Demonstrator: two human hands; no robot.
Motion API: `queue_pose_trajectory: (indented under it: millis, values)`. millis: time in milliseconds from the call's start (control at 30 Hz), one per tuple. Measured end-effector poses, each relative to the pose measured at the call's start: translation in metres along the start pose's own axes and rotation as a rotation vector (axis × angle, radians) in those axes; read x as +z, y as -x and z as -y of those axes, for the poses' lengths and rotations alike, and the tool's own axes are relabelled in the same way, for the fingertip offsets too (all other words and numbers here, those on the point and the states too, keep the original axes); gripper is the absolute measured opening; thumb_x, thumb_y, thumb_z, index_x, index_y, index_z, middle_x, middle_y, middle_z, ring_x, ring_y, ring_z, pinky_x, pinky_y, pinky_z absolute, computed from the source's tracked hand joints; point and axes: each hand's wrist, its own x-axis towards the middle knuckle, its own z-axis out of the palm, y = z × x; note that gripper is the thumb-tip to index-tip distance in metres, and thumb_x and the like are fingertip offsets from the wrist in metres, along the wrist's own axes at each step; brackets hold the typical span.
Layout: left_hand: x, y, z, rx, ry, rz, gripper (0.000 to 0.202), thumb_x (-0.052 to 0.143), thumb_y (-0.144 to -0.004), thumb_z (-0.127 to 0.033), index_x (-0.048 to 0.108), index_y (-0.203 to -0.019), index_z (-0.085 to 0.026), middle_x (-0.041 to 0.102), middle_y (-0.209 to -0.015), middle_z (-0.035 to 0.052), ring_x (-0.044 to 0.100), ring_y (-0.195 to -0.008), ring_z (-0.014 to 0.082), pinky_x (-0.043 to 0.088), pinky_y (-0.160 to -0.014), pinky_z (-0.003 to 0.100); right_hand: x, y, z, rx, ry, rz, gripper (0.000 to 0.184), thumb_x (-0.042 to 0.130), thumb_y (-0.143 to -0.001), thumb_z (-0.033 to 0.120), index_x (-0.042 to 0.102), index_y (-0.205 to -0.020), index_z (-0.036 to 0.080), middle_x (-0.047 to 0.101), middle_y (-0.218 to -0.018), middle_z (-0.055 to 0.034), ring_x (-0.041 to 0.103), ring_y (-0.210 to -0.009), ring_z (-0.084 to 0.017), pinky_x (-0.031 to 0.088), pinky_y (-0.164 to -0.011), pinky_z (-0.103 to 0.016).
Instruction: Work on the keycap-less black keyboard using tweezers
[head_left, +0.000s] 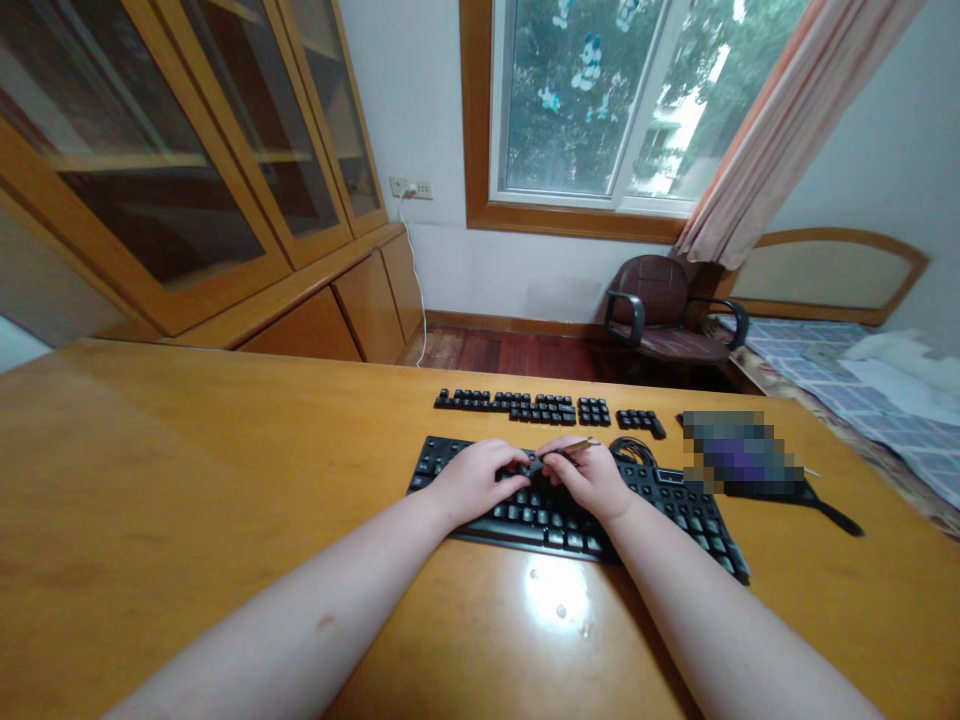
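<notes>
A black keyboard [551,535] lies on the wooden desk, with both of my hands over its upper middle. My left hand [480,480] has thumb and fingers pinched together on a small dark piece [534,467] that looks like a keycap. My right hand [592,480] meets it there, its fingers closed round a thin brown stick-like tool [581,447] that points up to the right. The fingertips partly hide the piece and the keys beneath. Beyond the keyboard, loose black keycaps [544,410] stand in rows grouped in blocks.
A coiled black cable [631,450] sits at the keyboard's back edge. To the right lies a dark flat object [795,490], partly blurred out, with a strap. Past the desk [262,450] are a brown armchair [660,300], a bed [847,390] and a glass-fronted cabinet [300,250].
</notes>
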Motion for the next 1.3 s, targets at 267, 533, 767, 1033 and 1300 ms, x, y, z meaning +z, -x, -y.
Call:
queue_pose_trajectory:
  millis: [267,533,767,1033,1300]
  values:
    - [0.001,0.000,0.001,0.018,0.015,-0.003,0.019,0.061,-0.079,-0.028,0.062,-0.096,-0.020,0.066,-0.091,0.0027,0.058,-0.087,0.0169,0.045,-0.079,0.028,0.001,-0.002,-0.001,0.037,-0.084,0.072,0.024,0.047,-0.087,0.030,0.067,-0.086,0.017,0.067,-0.074,-0.0049,0.057,-0.047,-0.010,0.049,-0.048,-0.022]
    - [-0.001,0.001,-0.001,0.055,0.055,0.009,0.018,0.056,-0.081,-0.024,0.061,-0.097,-0.021,0.065,-0.095,0.0031,0.057,-0.089,0.0166,0.045,-0.081,0.028,0.002,-0.005,0.003,0.060,-0.089,0.164,0.022,0.049,-0.087,0.028,0.068,-0.085,0.016,0.068,-0.075,-0.0046,0.058,-0.050,-0.009,0.050,-0.050,-0.020]
    - [-0.002,0.000,-0.004,0.070,0.108,-0.027,0.018,0.051,-0.082,-0.018,0.065,-0.094,-0.021,0.061,-0.092,0.0037,0.057,-0.089,0.0147,0.046,-0.083,0.027,0.002,-0.002,-0.001,0.009,-0.113,0.167,0.021,0.053,-0.085,0.030,0.068,-0.090,0.018,0.068,-0.077,-0.0038,0.060,-0.050,-0.010,0.052,-0.054,-0.022]
    - [-0.004,-0.004,0.004,-0.107,0.296,-0.125,0.020,0.061,-0.077,-0.026,0.065,-0.095,-0.018,0.064,-0.093,0.0049,0.059,-0.086,0.0159,0.050,-0.079,0.029,0.003,-0.003,-0.002,-0.006,0.019,0.120,0.021,0.051,-0.086,0.028,0.068,-0.088,0.016,0.069,-0.076,-0.0048,0.061,-0.052,-0.011,0.052,-0.057,-0.023]
    - [0.006,-0.006,0.016,-0.318,0.379,-0.331,0.021,0.063,-0.073,-0.021,0.063,-0.093,-0.017,0.064,-0.091,0.0037,0.061,-0.078,0.0141,0.053,-0.074,0.028,0.002,-0.002,0.000,-0.009,0.062,0.080,0.021,0.050,-0.086,0.029,0.068,-0.087,0.017,0.069,-0.073,-0.0047,0.062,-0.055,-0.012,0.052,-0.058,-0.024]
